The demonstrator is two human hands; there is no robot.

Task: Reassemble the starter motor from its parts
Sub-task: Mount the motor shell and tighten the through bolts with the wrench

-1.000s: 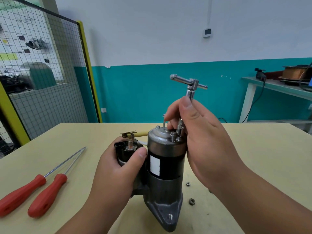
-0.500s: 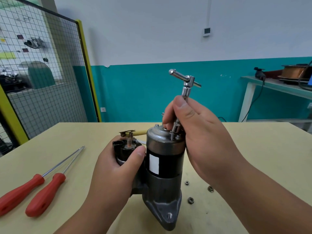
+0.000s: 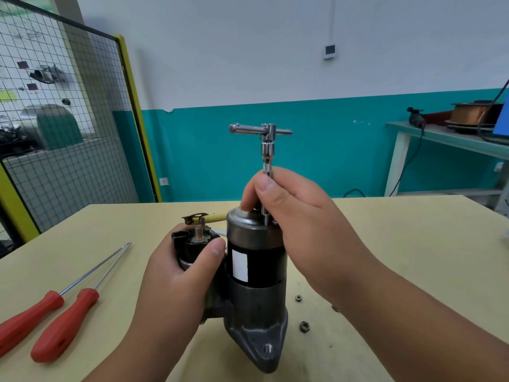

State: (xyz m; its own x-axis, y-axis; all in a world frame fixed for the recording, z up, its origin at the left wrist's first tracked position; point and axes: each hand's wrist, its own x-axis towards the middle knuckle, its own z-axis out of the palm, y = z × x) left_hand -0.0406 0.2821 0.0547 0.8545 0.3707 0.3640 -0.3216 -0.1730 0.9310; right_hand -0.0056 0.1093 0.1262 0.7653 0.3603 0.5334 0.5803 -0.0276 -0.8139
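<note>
The starter motor is standing upright in the middle of the pale worktop, with the left hand gripping the black part on its side and the right hand pinching the thin shaft of a shiny T-handle wrench that is standing on the motor's top cap. Two red screwdrivers are lying side by side to the left, and small nuts are lying just right of the motor's base. Behind, a wire fence with a yellow frame is standing on the left, a white and teal wall is running across the back, and a green worktop on the right is carrying a spool of copper wire.
</note>
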